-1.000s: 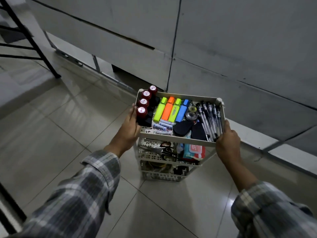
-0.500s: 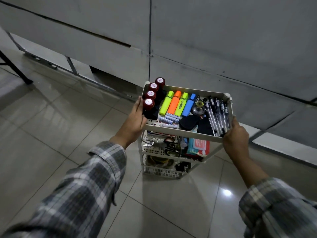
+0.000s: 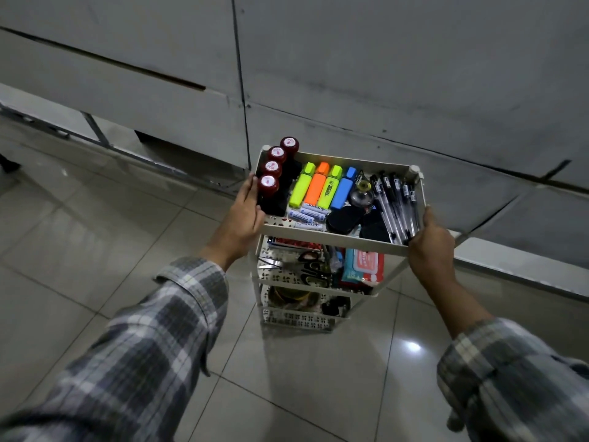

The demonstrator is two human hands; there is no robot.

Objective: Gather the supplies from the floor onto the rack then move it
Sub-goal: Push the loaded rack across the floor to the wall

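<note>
Wall: the grey wall panels have slid left across the frame, so the person is walking along it.
Rack: the rack sits centre-right, all three tiers loaded; gathering looks done and the move is underway. Whether it clears the floor, I cannot tell.
Left hand: the left hand lies flat, fingers straight against the top tier's left side.
Right hand: the right hand curls round the near right corner.
Supplies: highlighters and pens have not shifted.

I see open tile floor left of the rack and on its near side. The grey wall blocks the far side, and a low ledge crowds the right.
</note>
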